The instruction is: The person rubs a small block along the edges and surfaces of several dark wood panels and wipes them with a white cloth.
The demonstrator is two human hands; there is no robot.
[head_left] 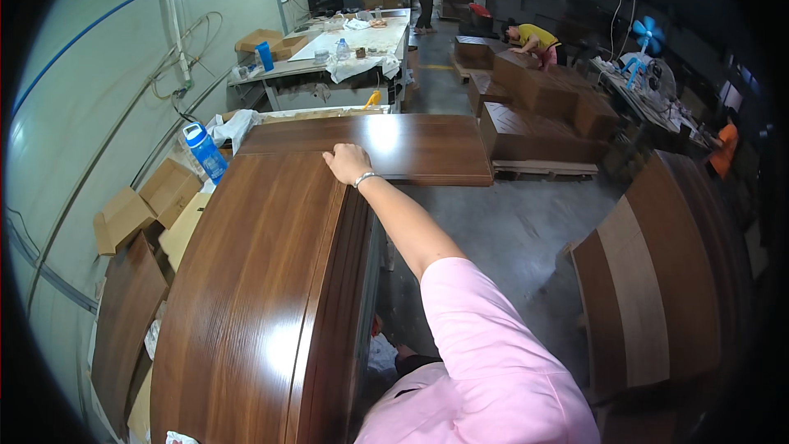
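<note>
Head view shows your right hand (347, 163) lying flat on the far end of a long, shiny brown wooden door panel (255, 279). Your fingers (333, 156) are spread out and pressed on the wood, not wrapped around anything. A thin bracelet (364, 178) sits on your wrist, and your pink sleeve (477, 337) comes up from the bottom of the picture. Your left hand is not in the picture. The door panel runs from close to you out to your hand. Just past its far end lies a second brown panel (394, 148), and your hand rests right where the two meet. Left of the door panel's far end stands a blue water bottle (204, 150), with flat cardboard boxes (148, 201) near it by the wall. Far beyond the door panel is a messy workbench (353, 45). Well off to the right of the door panel, a person in a yellow shirt (534, 37) bends over stacks of brown wood.
</note>
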